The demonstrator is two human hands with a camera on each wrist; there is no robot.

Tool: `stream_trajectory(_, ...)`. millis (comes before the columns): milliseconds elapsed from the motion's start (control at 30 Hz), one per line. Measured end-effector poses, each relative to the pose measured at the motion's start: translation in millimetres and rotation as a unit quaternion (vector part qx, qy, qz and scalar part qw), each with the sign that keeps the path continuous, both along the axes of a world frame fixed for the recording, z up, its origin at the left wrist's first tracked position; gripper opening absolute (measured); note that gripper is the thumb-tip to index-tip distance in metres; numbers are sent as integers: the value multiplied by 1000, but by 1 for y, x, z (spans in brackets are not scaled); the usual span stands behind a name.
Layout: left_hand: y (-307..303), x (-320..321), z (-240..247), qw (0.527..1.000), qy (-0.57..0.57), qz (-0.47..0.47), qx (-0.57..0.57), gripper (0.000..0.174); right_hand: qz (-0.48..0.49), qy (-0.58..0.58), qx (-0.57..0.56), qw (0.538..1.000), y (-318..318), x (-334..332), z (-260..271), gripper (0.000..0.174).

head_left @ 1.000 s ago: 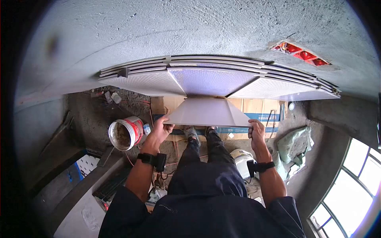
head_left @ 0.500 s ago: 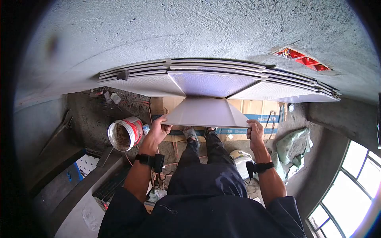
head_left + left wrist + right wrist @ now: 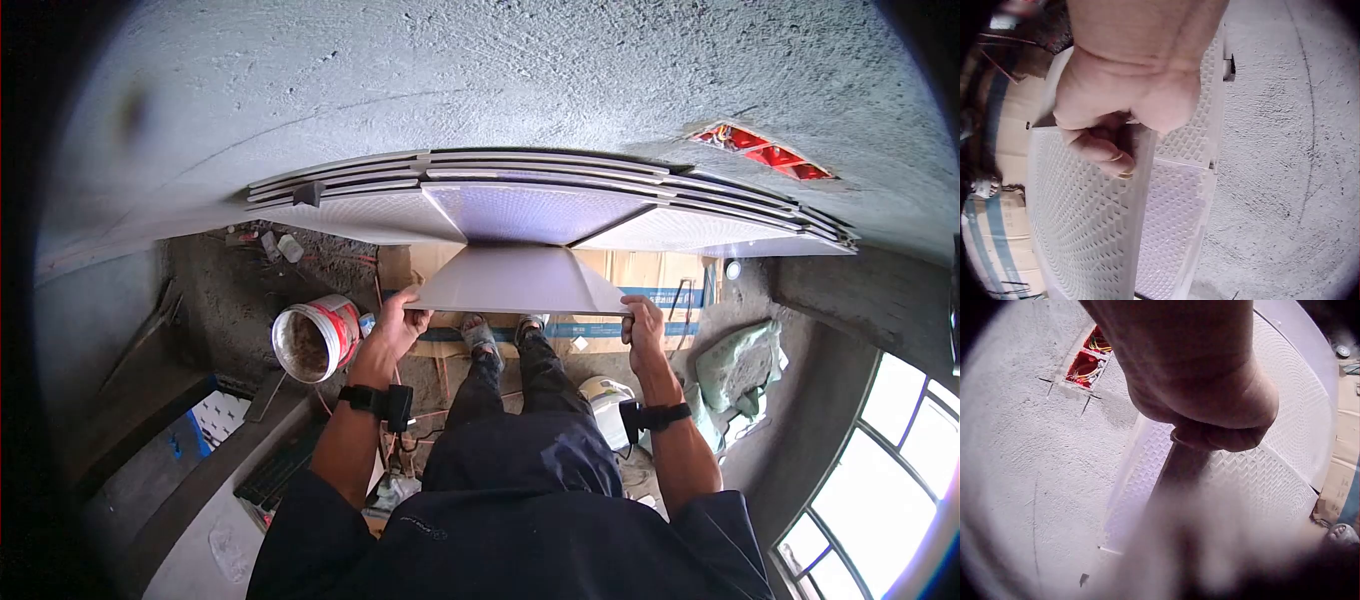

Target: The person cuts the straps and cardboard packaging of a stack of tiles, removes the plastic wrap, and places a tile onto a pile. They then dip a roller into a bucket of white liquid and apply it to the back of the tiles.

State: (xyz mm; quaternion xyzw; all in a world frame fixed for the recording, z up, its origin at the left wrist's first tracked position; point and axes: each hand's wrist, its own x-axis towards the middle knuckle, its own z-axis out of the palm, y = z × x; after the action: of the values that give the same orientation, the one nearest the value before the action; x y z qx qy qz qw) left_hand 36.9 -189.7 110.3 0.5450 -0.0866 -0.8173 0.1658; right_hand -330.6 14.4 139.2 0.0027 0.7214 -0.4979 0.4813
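A person holds a white square embossed panel (image 3: 520, 285) by its near corners, the left hand (image 3: 405, 322) clamped with curled fingers on the left corner and the right hand (image 3: 645, 325) gripping the right one. The panel slopes down towards the person, and its far edge meets the row of white fitted panels (image 3: 540, 205) on the rough grey plaster surface (image 3: 480, 80). A red-and-white plastic bucket (image 3: 318, 337) stands on the floor below the left hand.
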Motion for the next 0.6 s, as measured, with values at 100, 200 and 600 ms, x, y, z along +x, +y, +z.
stream_trajectory(100, -2, -1, -1, 1000, 14, -9, -3, 16, -8, 0, 7, 1000, -1, -5, -3, 18)
stream_trajectory(200, -4, -8, -2, 1000, 30, 0, 1, 16, -21, 4, -1, 1000, -2, -10, -9, 19)
stream_trajectory(600, -5, -25, -1, 998, 43, 48, 4, 27, -25, -2, 3, 1000, -12, -23, -10, 20)
